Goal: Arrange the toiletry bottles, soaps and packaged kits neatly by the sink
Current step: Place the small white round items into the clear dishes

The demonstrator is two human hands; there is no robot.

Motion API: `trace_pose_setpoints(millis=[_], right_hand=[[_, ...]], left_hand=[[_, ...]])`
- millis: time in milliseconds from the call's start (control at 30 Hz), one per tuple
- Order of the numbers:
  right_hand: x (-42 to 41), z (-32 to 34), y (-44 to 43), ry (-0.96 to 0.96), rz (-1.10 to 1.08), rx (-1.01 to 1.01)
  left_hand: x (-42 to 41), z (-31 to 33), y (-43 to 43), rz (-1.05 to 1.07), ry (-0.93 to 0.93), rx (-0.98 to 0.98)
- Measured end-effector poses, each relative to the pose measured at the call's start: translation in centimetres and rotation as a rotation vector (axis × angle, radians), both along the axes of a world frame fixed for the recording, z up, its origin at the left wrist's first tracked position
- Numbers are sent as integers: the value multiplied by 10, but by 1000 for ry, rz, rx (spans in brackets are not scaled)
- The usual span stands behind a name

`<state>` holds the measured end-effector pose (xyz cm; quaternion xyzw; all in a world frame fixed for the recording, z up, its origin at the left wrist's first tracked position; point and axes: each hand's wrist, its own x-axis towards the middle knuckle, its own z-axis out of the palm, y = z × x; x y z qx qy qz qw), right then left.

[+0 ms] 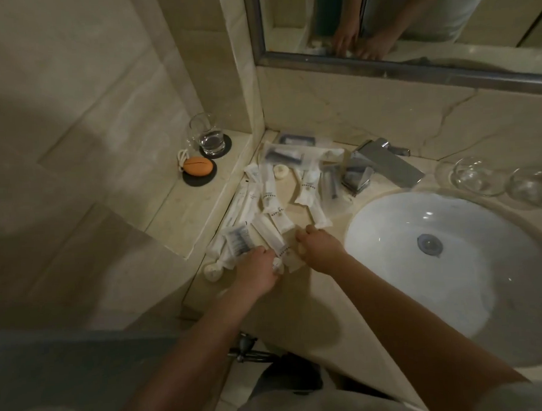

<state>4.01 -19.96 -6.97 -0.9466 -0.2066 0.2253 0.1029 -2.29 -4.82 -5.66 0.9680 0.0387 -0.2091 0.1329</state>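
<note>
Left hand (256,267) has its fingers curled round the cap end of a white tube (269,236) at the near edge of the pile. Right hand (318,246) is knuckles-up with fingers tucked under, right at a flat white packet (319,213), but it's too dim to tell if it's actually pinching it. The other tubes and clear kit packs (283,157) lie jumbled and overlapping on the counter (313,296), just left of the sink (450,260).

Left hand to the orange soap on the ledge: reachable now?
Probably yes. The orange soap lies uncovered on the ledge, the glass stands behind it, and only low packets lie between it and the left hand.
</note>
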Motion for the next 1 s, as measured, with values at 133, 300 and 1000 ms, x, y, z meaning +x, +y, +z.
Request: trace_pose_setpoints(millis=[133,300,1000], right_hand=[[4,5,-13,-6,-78,105],[3,18,-36,90,-192,344],[-22,83,-265,82,-1002,1040]], left_hand=[[2,-2,3,40,15,-97],[2,-4,6,120,44,-231],[85,77,-216,-83,-133,-683]])
